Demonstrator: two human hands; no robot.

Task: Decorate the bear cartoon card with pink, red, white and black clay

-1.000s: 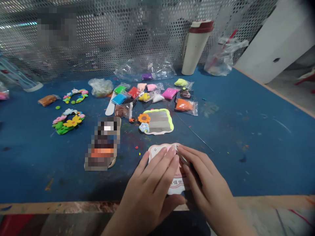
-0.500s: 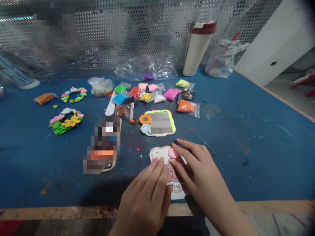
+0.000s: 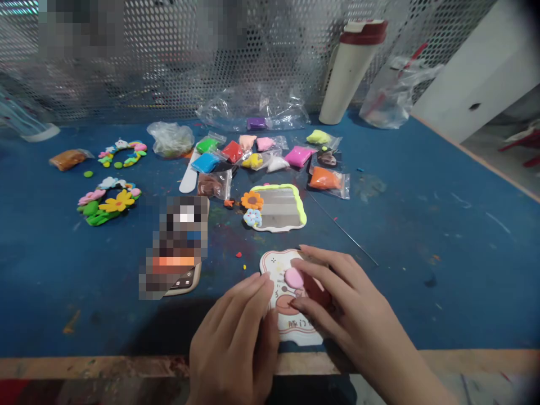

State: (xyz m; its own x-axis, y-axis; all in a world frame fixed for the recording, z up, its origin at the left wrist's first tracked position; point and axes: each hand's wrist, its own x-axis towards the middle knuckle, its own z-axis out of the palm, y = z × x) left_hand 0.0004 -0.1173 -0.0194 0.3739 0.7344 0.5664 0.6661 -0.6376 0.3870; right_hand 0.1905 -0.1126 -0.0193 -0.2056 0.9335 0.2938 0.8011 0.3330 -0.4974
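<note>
Card, die-cut, cream with a pink rim (image 3: 282,298), lies flat on the blue worktable (image 3: 422,292), near its front wooden edge (image 3: 126,365). We read a line of printed Chinese characters along its lower part; smaller print and a tiny mark at upper left are too small for us to read. A flattened oval of pink modelling clay (image 3: 294,278) sits on the card's upper half. The left hand (image 3: 234,332) is open, its fingertips touching the card's left edge with no grip. The right hand (image 3: 341,304) curves over the card, fingers above the pink clay and thumb below it; we cannot tell whether it pinches the clay. Beyond the hands lies a scalloped mirror plaque with a lime-green clay border (image 3: 278,208), an orange clay flower (image 3: 252,200) and a pale blue one (image 3: 252,217) just beside it. A thin steel needle (image 3: 341,228) runs just beyond the right hand. Left of the card is a pixelated object (image 3: 177,247), too blurred to identify. Further back are clay packets, among them orange (image 3: 327,179) and magenta (image 3: 298,156), a white spatula (image 3: 188,180), and two clay flower wreaths (image 3: 120,152) (image 3: 107,202). A white tumbler with a dark red lid (image 3: 348,73) stands against the perforated metal screen (image 3: 169,56).
</note>
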